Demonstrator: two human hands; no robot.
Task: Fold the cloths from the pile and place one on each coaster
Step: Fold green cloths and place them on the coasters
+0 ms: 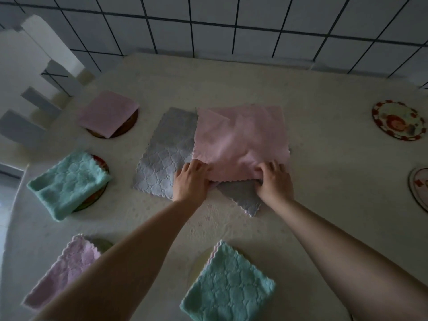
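A pink cloth lies spread flat on top of a grey cloth in the middle of the table. My left hand grips the pink cloth's near left corner. My right hand grips its near right corner. Folded cloths cover several coasters: a pink one at the far left, a teal one below it, a lilac one near left, and a teal one near centre. Two patterned coasters at the right are bare.
The table has a pale textured cover. A white tiled wall runs along its far edge. White and grey stepped blocks stand off the far left corner.
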